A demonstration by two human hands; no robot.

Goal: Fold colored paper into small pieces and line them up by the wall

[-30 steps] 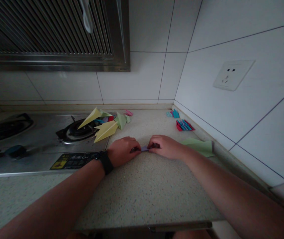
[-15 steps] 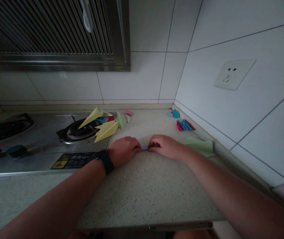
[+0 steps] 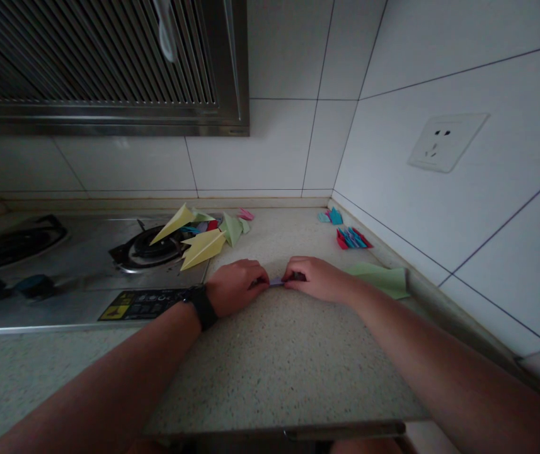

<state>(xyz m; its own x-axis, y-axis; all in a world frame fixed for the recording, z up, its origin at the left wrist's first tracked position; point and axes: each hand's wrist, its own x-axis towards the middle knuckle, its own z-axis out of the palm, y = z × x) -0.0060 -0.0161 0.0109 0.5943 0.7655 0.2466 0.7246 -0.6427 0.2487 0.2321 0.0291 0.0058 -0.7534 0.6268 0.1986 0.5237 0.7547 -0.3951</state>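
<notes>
A small strip of folded purple paper point(image 3: 276, 282) lies low over the speckled countertop point(image 3: 270, 366), stretched between my two hands. My left hand point(image 3: 239, 285), with a black watch on its wrist, pinches the strip's left end. At the other end, the fingers of my right hand point(image 3: 314, 277) are closed on it. Most of the paper is hidden under my fingertips, so its full shape cannot be made out. Just beyond my right wrist lies a sheet of light green paper point(image 3: 380, 279).
Yellow paper planes point(image 3: 203, 248) and green folded papers point(image 3: 232, 228) rest by the gas burner point(image 3: 149, 249) on the left. A red paper holder with blue pieces point(image 3: 352, 238) sits near the right wall, below a socket point(image 3: 448, 142). A range hood point(image 3: 222, 123) overhangs the stove.
The purple strip between my fingers looks slightly flatter and narrower. Both hands keep nearly the same place and grip.
</notes>
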